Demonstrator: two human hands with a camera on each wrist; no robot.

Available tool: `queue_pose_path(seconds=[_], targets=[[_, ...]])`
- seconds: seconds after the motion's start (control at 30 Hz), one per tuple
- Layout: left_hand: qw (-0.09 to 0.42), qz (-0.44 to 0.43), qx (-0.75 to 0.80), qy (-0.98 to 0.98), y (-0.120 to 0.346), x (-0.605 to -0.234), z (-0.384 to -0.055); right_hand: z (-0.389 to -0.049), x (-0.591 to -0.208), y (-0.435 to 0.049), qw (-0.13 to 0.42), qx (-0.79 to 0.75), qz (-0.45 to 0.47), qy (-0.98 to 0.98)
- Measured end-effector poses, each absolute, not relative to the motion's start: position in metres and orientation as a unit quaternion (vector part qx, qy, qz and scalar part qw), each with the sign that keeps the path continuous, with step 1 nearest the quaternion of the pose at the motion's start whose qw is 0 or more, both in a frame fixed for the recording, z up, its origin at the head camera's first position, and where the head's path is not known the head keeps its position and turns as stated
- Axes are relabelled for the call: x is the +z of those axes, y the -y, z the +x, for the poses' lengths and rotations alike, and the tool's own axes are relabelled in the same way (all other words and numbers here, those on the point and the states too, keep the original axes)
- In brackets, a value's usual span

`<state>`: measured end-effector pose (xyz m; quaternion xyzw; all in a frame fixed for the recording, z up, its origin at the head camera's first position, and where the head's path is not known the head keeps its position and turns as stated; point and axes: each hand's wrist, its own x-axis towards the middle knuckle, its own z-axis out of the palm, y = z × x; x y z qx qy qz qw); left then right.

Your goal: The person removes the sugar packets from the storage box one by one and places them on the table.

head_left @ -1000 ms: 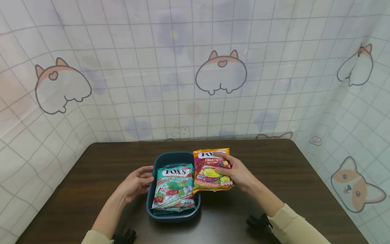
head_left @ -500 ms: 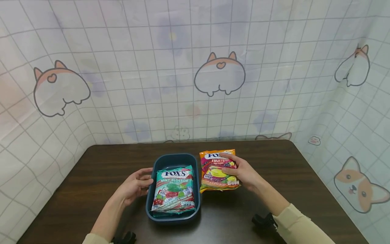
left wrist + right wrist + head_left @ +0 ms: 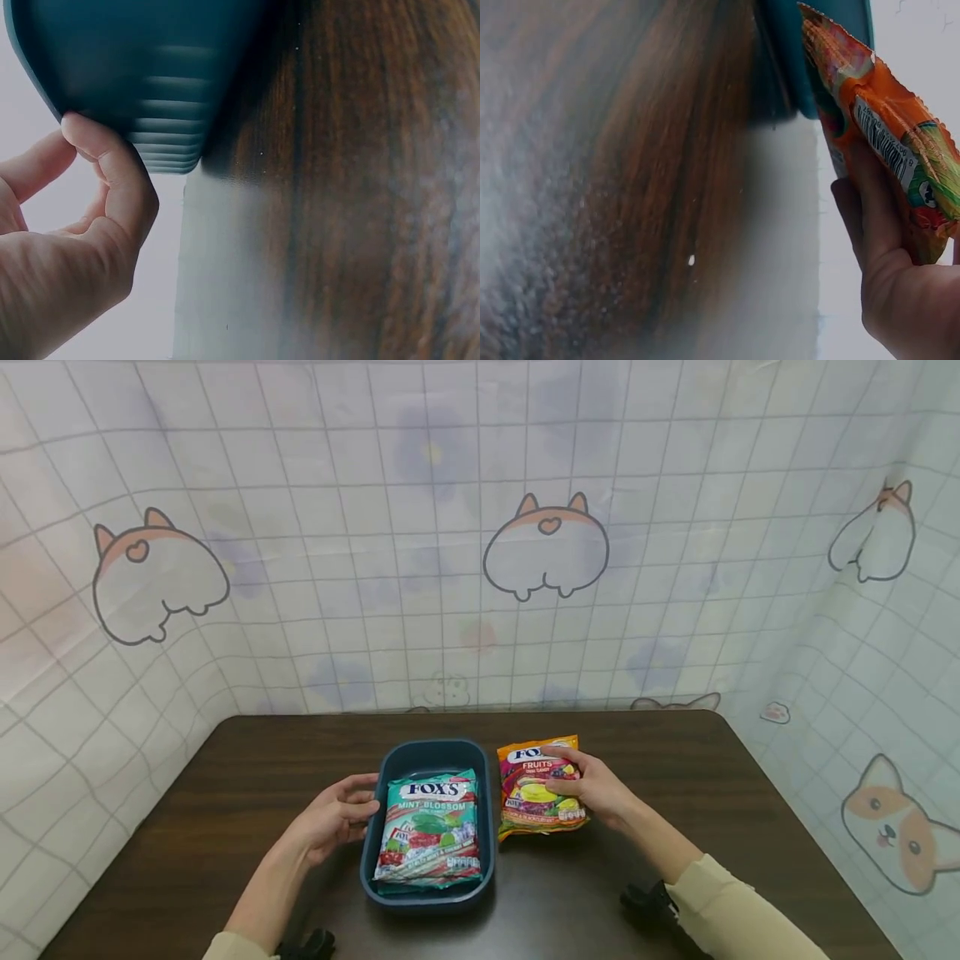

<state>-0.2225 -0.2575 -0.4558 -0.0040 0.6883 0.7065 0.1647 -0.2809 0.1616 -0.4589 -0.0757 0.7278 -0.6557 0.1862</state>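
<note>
On the left, my left hand (image 3: 333,817) holds the left rim of a dark teal plastic bin (image 3: 427,903). In the left wrist view, thumb and curled fingers (image 3: 112,176) meet at the edge of the bin's ribbed wall. Inside the bin lie green Fox's Mint Blossom candy bags (image 3: 429,827), stacked, the lower ones mostly hidden. Just right of the bin, my right hand (image 3: 600,789) grips an orange and purple Fox's Fruits candy bag (image 3: 528,806). The right wrist view shows this bag (image 3: 900,142) tilted, its barcode side outward, beside the bin.
The dark wooden table (image 3: 262,760) runs to a patterned sheet (image 3: 360,568) hung at the back and sides. Black wrist devices (image 3: 648,902) sit at the sleeve cuffs. The bin stands near the table's middle.
My right hand has carried the Fruits candy bag rightward, from overlapping the bin's right rim to beside it, then slightly lower. My left hand and the bin stay in place.
</note>
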Motion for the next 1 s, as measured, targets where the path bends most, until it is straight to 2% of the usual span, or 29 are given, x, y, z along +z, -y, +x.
queue_pose_path(seconds=[0.47,0.77,1.0], targets=[[0.173,0.006,0.718,-0.674,0.256,-0.462,-0.221,-0.292,-0.477,-0.159,0.169,-0.598,-0.056,-0.782],[0.164,0.003,0.717,-0.678,0.257,-0.457,-0.222,-0.299,-0.472,-0.152,0.144,-0.553,-0.071,-0.818],[0.171,0.008,0.721,-0.671,0.258,-0.457,-0.223,-0.300,-0.471,-0.149,0.149,-0.543,-0.109,-0.819]])
